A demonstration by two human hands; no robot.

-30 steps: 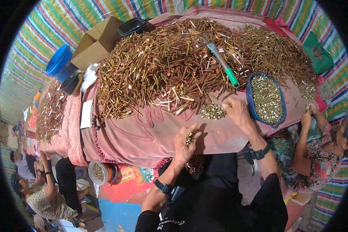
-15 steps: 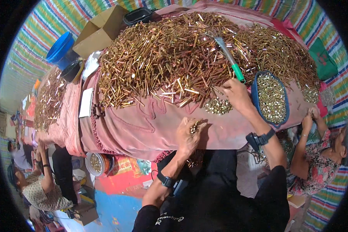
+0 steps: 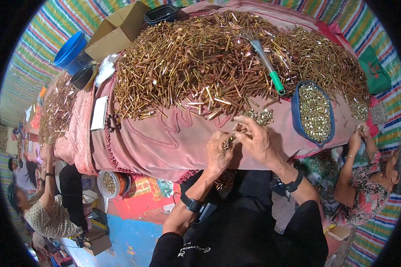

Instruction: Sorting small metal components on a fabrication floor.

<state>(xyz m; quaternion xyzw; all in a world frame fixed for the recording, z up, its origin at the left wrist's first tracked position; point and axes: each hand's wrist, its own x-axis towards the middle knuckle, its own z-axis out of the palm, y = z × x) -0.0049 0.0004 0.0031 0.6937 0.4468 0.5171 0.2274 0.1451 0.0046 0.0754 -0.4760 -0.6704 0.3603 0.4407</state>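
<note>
My left hand is closed round a bunch of thin metal rods, whose ends show at the curled fingers. Beside it, my right hand pinches at the left hand's fingertips; whatever lies between its fingers is too small to make out. Both hands are over the near side of the pink cloth. Just beyond them sits a small heap of shiny little metal pieces. Past that spreads a large pile of gold-brown metal rods.
Right of my hands stands a blue basin of small metal pieces. A green-handled tool lies on the pile. At the far left are a cardboard box, a blue bucket and a white pad. People work on both sides.
My right hand has moved left and nearer, from beside the small heap to my left hand's fingertips. The left hand stays closed on its bunch of rods.
</note>
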